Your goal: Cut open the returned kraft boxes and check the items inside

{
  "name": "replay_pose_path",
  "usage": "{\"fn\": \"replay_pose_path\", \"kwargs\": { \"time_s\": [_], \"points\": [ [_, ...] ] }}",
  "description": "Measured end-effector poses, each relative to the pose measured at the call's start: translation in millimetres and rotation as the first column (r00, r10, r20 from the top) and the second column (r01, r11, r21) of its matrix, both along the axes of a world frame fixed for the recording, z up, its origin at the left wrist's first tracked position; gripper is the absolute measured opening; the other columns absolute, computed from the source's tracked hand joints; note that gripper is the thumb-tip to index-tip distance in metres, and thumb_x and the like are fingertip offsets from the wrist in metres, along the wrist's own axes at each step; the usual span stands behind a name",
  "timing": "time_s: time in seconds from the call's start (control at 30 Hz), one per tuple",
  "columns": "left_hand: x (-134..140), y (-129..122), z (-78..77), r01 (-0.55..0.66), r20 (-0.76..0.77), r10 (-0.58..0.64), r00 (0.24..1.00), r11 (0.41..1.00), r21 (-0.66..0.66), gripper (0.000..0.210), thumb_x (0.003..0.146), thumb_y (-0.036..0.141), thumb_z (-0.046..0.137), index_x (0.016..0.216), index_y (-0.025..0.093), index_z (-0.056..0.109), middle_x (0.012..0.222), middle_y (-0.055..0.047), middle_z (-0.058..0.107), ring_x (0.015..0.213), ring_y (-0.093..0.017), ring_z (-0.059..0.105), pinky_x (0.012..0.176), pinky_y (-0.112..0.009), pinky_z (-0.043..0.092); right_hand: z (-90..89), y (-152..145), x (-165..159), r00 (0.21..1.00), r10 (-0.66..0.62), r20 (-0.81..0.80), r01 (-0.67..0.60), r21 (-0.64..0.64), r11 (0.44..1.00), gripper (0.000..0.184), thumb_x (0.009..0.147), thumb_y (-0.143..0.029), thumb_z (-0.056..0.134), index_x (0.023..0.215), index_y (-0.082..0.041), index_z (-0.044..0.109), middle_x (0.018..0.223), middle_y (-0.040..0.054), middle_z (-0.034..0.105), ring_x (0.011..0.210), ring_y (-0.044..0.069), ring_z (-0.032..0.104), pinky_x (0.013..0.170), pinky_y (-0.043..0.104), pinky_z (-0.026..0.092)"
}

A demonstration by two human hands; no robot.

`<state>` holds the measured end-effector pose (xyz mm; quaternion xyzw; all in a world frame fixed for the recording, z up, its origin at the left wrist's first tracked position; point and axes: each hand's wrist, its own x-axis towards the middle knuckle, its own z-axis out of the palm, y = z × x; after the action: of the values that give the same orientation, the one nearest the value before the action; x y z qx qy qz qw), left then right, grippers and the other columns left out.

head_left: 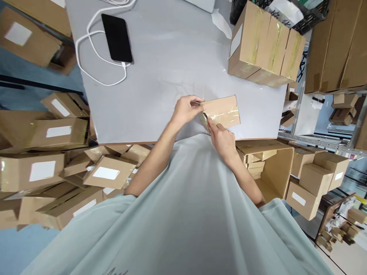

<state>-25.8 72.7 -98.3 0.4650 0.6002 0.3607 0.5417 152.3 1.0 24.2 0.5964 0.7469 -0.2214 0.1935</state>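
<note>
A small cardboard box with shiny clear tape lies at the front edge of the table, close to my body. At its left end, my left hand pinches the box's edge between thumb and fingers. My right hand is closed around a slim box cutter, whose dark tip points at the taped left end. Most of the cutter's handle is hidden in my fingers; a bit of red shows. Whether the blade is in the tape I cannot tell.
On the grey table lies a black phone with a white cable. Several taped boxes stand at the back right. An open carton holding small boxes sits below the right edge; labelled boxes pile up on the left.
</note>
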Motion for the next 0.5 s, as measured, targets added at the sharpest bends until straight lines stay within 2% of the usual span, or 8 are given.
{"fn": "replay_pose_path", "kwargs": {
  "time_s": [0.17, 0.23, 0.33, 0.4, 0.5],
  "points": [
    [5, -1, 2.1, -0.028, -0.047, 0.028, 0.998, 1.000, -0.006, 0.027, 0.082, 0.026, 0.084, 0.108, 0.023, 0.087, 0.104, -0.005, 0.085, 0.103, -0.028, 0.077, 0.101, -0.043, 0.063, 2.4, -2, -6, 1.000, -0.023, 0.002, 0.023, 0.012, 1.000, 0.061, 0.119, -0.032, 0.027, 0.179, -0.034, 0.039, 0.122, 0.0164, 0.080, 0.095, 0.033, 0.080, 0.086, 0.045, 0.062],
    [8, -3, 4.6, -0.042, -0.068, 0.041, 0.997, 0.999, -0.001, 0.027, 0.081, 0.024, 0.084, 0.108, 0.023, 0.088, 0.106, -0.004, 0.084, 0.104, -0.029, 0.077, 0.102, -0.044, 0.062, 5.3, -6, -3, 1.000, -0.030, 0.001, 0.030, 0.018, 0.999, 0.060, 0.119, -0.030, 0.031, 0.178, -0.035, 0.041, 0.116, 0.0157, 0.081, 0.093, 0.033, 0.079, 0.085, 0.045, 0.062],
    [10, -7, 6.9, -0.058, -0.074, 0.058, 0.996, 0.998, 0.007, 0.027, 0.082, 0.024, 0.082, 0.108, 0.023, 0.088, 0.110, -0.004, 0.084, 0.101, -0.028, 0.078, 0.101, -0.045, 0.062, 7.1, -12, 0, 0.998, -0.035, -0.054, 0.038, 0.060, 0.997, 0.063, 0.118, -0.028, 0.034, 0.180, -0.036, 0.037, 0.110, 0.0149, 0.083, 0.093, 0.033, 0.079, 0.085, 0.045, 0.062],
    [10, -9, 6.1, -0.061, -0.069, 0.061, 0.996, 0.998, 0.008, 0.026, 0.083, 0.025, 0.082, 0.109, 0.023, 0.088, 0.112, -0.004, 0.084, 0.099, -0.027, 0.078, 0.099, -0.044, 0.062, 6.6, -12, -1, 0.997, -0.045, -0.066, 0.049, 0.048, 0.998, 0.063, 0.117, -0.028, 0.033, 0.180, -0.035, 0.036, 0.114, 0.0150, 0.083, 0.096, 0.033, 0.079, 0.087, 0.045, 0.062],
    [7, -10, 2.1, -0.064, -0.053, 0.064, 0.997, 0.998, 0.014, 0.027, 0.084, 0.025, 0.082, 0.110, 0.025, 0.088, 0.113, -0.004, 0.084, 0.101, -0.027, 0.078, 0.099, -0.044, 0.063, 7.6, -4, -8, 0.998, -0.062, -0.014, 0.062, -0.044, 0.997, 0.060, 0.118, -0.032, 0.032, 0.177, -0.035, 0.043, 0.127, 0.0144, 0.082, 0.101, 0.034, 0.079, 0.091, 0.047, 0.062]
  ]
}}
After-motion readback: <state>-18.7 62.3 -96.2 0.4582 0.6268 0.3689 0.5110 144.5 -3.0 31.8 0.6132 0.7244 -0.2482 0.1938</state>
